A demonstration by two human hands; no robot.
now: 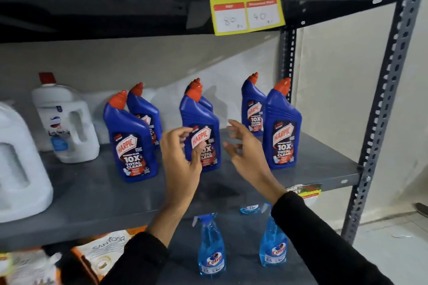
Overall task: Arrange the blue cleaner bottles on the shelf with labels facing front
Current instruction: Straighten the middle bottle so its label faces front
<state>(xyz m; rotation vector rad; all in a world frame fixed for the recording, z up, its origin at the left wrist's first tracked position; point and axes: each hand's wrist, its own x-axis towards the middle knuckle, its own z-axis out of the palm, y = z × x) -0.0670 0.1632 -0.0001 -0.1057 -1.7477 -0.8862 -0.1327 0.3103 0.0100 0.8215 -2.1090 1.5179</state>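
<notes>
Several blue Harpic cleaner bottles with red caps stand upright on the grey shelf (pixel 312 164), in pairs one behind the other. The front left bottle (pixel 130 143), the front middle bottle (pixel 205 122) and the front right bottle (pixel 282 132) show their labels to the front. Further bottles (pixel 144 109) (pixel 252 109) stand behind them. My left hand (pixel 183 159) is in front of the middle bottle's left side, fingers apart, fingertips at its label. My right hand (pixel 245 148) hovers just right of that bottle, open and holding nothing.
White jugs (pixel 67 122) (pixel 18 169) stand on the shelf's left. Light blue Colin spray bottles (pixel 210 247) (pixel 273 240) sit on the shelf below, with soap packs (pixel 102 254) at lower left. A yellow price tag (pixel 246 2) hangs from the upper shelf. A steel upright (pixel 379 122) bounds the right.
</notes>
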